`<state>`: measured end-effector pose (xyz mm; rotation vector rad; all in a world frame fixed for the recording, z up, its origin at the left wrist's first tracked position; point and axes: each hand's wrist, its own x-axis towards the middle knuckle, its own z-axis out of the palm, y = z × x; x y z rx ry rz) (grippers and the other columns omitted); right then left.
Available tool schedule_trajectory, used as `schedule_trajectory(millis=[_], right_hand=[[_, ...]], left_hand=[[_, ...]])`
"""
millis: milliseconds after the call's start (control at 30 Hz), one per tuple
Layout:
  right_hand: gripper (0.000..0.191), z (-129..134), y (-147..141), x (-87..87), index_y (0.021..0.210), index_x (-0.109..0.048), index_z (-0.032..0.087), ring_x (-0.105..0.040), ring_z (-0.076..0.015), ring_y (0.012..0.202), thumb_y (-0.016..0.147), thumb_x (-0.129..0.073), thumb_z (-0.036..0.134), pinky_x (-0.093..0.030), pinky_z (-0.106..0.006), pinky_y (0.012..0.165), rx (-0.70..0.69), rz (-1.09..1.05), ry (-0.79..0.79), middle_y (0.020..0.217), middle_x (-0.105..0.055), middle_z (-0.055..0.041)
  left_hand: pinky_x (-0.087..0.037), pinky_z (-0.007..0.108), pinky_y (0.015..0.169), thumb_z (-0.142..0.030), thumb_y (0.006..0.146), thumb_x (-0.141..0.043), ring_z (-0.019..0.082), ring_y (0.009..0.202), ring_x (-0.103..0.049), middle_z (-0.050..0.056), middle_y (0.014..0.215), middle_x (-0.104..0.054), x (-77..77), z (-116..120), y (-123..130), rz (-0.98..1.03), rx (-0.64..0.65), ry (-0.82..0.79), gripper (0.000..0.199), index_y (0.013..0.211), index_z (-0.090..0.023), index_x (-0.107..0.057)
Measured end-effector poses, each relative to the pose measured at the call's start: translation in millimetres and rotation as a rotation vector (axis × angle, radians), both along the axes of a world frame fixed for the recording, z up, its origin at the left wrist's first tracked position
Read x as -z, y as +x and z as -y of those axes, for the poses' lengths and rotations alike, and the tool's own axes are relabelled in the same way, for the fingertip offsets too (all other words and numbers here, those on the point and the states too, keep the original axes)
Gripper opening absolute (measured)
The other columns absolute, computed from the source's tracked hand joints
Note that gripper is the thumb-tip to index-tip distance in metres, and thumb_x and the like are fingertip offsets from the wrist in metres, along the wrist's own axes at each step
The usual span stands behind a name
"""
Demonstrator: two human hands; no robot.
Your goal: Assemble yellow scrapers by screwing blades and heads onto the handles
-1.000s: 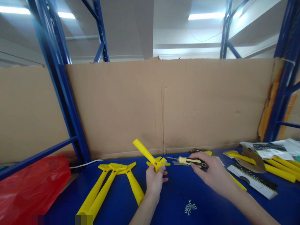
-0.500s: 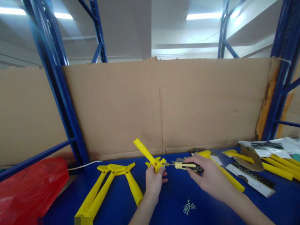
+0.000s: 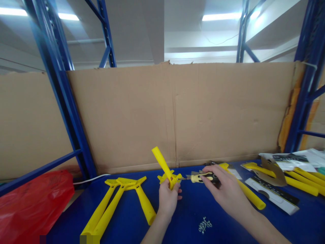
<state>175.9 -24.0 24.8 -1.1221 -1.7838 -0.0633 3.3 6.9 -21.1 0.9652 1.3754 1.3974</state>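
Observation:
My left hand (image 3: 168, 199) is closed around the head of a yellow plastic squeegee-like piece (image 3: 161, 160), whose tubular handle points up and to the left. In my right hand (image 3: 224, 189) is a screwdriver (image 3: 201, 177) with a cream and black handle, held level. Its metal shaft reaches left to the head of the yellow piece; whether the tip sits in a screw is too small to tell. Below and between my hands, a small pile of screws (image 3: 205, 225) lies on the blue surface (image 3: 185, 220).
Several yellow handled pieces (image 3: 128, 183) lie at the left, beside a red plastic bag (image 3: 38, 203). Another yellow handle (image 3: 251, 195) lies under my right wrist. Farther right are a black-and-white card package (image 3: 271, 195) and yellow tubes (image 3: 301, 185). Cardboard (image 3: 132, 115) stands behind.
The yellow piece has turned more upright and moved slightly right in my left hand. The screwdriver and my right hand have also shifted a little right, with the grip turned.

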Motion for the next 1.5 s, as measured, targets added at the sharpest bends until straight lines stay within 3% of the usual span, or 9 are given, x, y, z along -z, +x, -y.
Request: schedule_trajectory(millis=[133,300,533,700,833,933,1100,1300,1500], right_hand=[[0.023,-2,5,-1.4,0.088,-0.060,0.021,-0.068,-0.0226,0.068,0.084,-0.050,0.042,-0.054,-0.033,0.064,0.119,-0.023,-0.108,0.072,-0.069,-0.0042],[0.038,3,6,-3.2,0.119,-0.047,0.023,-0.067,-0.0201,0.082,0.082,-0.050,0.028,-0.054,-0.029,0.062,-0.017,0.024,-0.126,0.106,-0.063,-0.0084],[0.024,6,1,-1.2,0.097,-0.055,0.021,-0.067,-0.0246,0.071,0.088,-0.042,0.040,-0.052,-0.037,0.064,0.075,0.030,-0.181,0.076,-0.067,-0.0060],[0.033,8,-1,-1.0,0.116,-0.047,0.023,-0.065,-0.0213,0.092,0.084,-0.047,0.028,-0.054,-0.031,0.069,-0.045,0.006,-0.117,0.104,-0.064,-0.0086],[0.017,8,-2,-0.3,0.094,-0.055,0.022,-0.067,-0.0212,0.074,0.087,-0.042,0.031,-0.052,-0.031,0.065,0.022,0.028,-0.135,0.084,-0.068,-0.0060],[0.028,4,-1,1.0,0.085,-0.057,0.022,-0.066,-0.0225,0.065,0.091,-0.034,0.037,-0.050,-0.032,0.061,0.119,0.033,-0.184,0.069,-0.066,-0.0051],[0.027,4,3,-0.4,0.109,-0.049,0.023,-0.066,-0.0209,0.087,0.082,-0.048,0.028,-0.052,-0.029,0.062,0.005,-0.026,-0.177,0.103,-0.064,-0.0081],[0.023,6,0,-3.7,0.092,-0.051,0.023,-0.064,-0.0228,0.060,0.091,-0.034,0.039,-0.046,-0.032,0.057,0.110,0.036,-0.280,0.062,-0.064,-0.0015],[0.025,14,2,-8.4,0.106,-0.045,0.023,-0.065,-0.0197,0.078,0.082,-0.048,0.030,-0.051,-0.030,0.064,-0.012,0.055,-0.227,0.101,-0.063,-0.0076]], left_hand=[[-0.048,0.016,0.036,0.001,0.075,-0.060,0.008,0.049,-0.057,0.001,0.066,-0.059,0.7,0,0,-0.014,0.020,0.014,0.013,0.082,-0.010,-0.056],[-0.048,0.016,0.036,0.001,0.076,-0.058,0.008,0.049,-0.058,0.000,0.065,-0.059,3.0,0,-1,-0.022,0.010,0.009,0.012,0.082,-0.010,-0.055],[-0.048,0.016,0.035,0.000,0.074,-0.061,0.008,0.048,-0.057,-0.001,0.063,-0.058,4.4,-1,-1,-0.025,0.016,0.027,0.014,0.081,-0.010,-0.056],[-0.048,0.016,0.035,-0.001,0.073,-0.062,0.008,0.047,-0.057,-0.001,0.063,-0.058,5.4,-1,-2,-0.017,-0.007,0.017,0.014,0.081,-0.010,-0.056],[-0.047,0.015,0.035,-0.003,0.071,-0.066,0.008,0.047,-0.057,-0.001,0.062,-0.058,6.6,-2,-1,-0.014,0.020,0.031,0.015,0.079,-0.011,-0.057],[-0.048,0.016,0.036,-0.004,0.072,-0.066,0.008,0.047,-0.057,-0.001,0.063,-0.058,6.2,-2,-1,-0.001,0.011,0.026,0.015,0.080,-0.011,-0.056],[-0.048,0.016,0.037,-0.003,0.075,-0.062,0.008,0.049,-0.058,-0.001,0.064,-0.058,6.9,-1,-2,0.001,-0.004,0.021,0.013,0.083,-0.010,-0.056],[-0.049,0.016,0.038,-0.002,0.076,-0.060,0.009,0.050,-0.058,0.001,0.066,-0.059,6.2,-1,-2,-0.028,0.017,0.024,0.012,0.084,-0.010,-0.056],[-0.048,0.017,0.037,-0.002,0.075,-0.060,0.009,0.048,-0.057,0.000,0.064,-0.058,4.6,-2,-1,-0.033,0.002,0.011,0.012,0.082,-0.010,-0.055]])
